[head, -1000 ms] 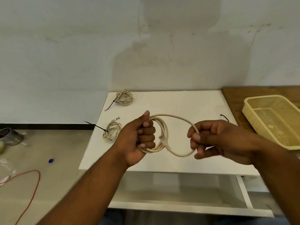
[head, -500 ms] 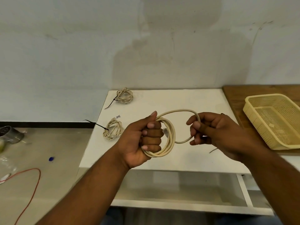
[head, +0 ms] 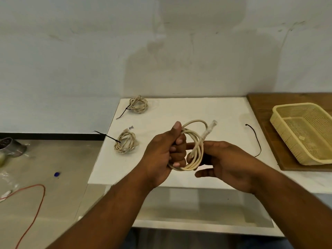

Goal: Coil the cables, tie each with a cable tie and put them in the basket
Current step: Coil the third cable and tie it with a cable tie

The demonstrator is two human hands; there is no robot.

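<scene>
My left hand (head: 161, 155) is closed around a beige cable (head: 196, 141) wound into a coil, held above the white table (head: 179, 112). One clear plug end sticks up at the coil's upper right. My right hand (head: 228, 162) sits just right of the coil, fingers spread and touching its loops without gripping. A loose black cable tie (head: 256, 139) lies on the table to the right. Two tied beige coils rest at the table's left, one near (head: 125, 143) and one far (head: 138, 104). The yellow mesh basket (head: 280, 126) stands on a wooden board at the right.
A wooden board (head: 260, 105) adjoins the table on the right. On the floor at left lie an orange wire (head: 38, 198), a metal can (head: 10, 146) and a small blue cap (head: 56, 174). A lower white shelf (head: 197, 223) sits under the tabletop.
My right hand fed the last loop onto the coil and let go of the cable, opening its fingers. The plug end now sticks up free. The black tie is uncovered.
</scene>
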